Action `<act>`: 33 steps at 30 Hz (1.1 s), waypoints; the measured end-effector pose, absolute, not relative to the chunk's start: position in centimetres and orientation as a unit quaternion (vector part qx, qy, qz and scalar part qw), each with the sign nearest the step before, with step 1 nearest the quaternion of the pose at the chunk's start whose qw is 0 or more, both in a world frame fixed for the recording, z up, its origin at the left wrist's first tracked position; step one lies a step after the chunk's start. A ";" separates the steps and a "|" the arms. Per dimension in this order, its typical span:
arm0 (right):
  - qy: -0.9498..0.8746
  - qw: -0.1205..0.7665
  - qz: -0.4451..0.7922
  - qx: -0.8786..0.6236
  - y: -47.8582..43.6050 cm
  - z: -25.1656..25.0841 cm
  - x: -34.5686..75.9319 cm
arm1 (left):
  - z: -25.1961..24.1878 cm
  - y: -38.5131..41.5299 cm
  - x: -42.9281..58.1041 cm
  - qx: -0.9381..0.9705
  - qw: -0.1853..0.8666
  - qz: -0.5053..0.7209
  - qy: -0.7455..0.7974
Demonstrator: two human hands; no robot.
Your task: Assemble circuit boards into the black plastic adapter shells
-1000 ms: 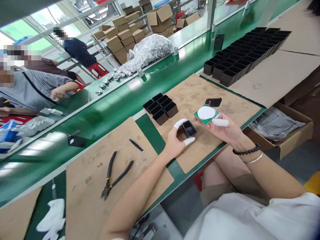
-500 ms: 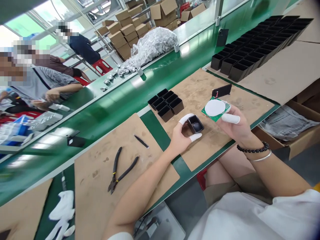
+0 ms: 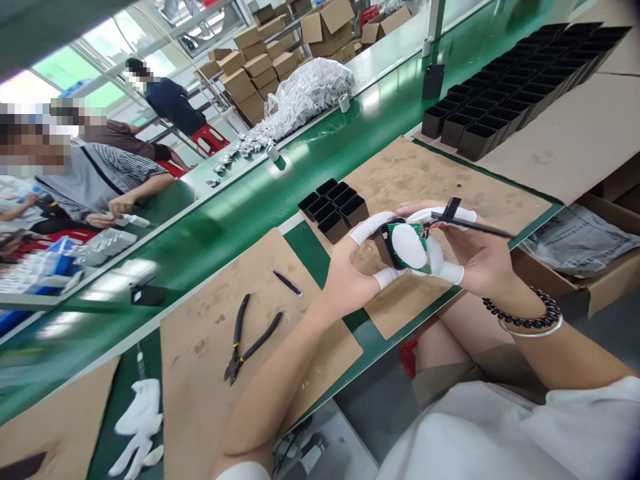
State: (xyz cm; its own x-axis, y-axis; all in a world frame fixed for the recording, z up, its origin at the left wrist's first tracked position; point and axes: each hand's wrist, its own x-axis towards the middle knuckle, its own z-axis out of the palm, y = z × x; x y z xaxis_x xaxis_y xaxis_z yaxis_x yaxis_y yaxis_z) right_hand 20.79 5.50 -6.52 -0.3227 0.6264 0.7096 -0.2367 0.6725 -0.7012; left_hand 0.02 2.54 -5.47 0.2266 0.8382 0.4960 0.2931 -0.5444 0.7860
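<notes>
My left hand [image 3: 353, 267], with white finger cots, is closed around a black square housing [image 3: 383, 245]. The housing is tilted, its mouth facing right. Between finger and thumb, my right hand [image 3: 473, 253] holds a green circuit board [image 3: 424, 235] with a round white pad [image 3: 409, 245] on it, against the mouth of the housing. Whether the board sits inside the rim cannot be made out. Red wires run from the board to a thin black panel [image 3: 473, 223], which lies across the fingers of my right hand.
Several black housings [image 3: 333, 207] stand beyond my left hand, with more rows [image 3: 520, 100] at the right. Pliers [image 3: 245, 343], a black pen-like tool [image 3: 287, 283] and a white glove [image 3: 137, 420] lie to the left. A green conveyor [image 3: 220, 213] runs behind; co-workers sit across it.
My right hand has moved left, bringing the circuit board to the housing and turning it. My left hand has tilted the housing toward the board. The panel has swung to the right.
</notes>
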 end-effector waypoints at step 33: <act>-0.731 0.547 0.381 -0.145 5.5 -7.0 20.6 | -5.0 2.3 -0.3 0.754 0.283 0.466 0.366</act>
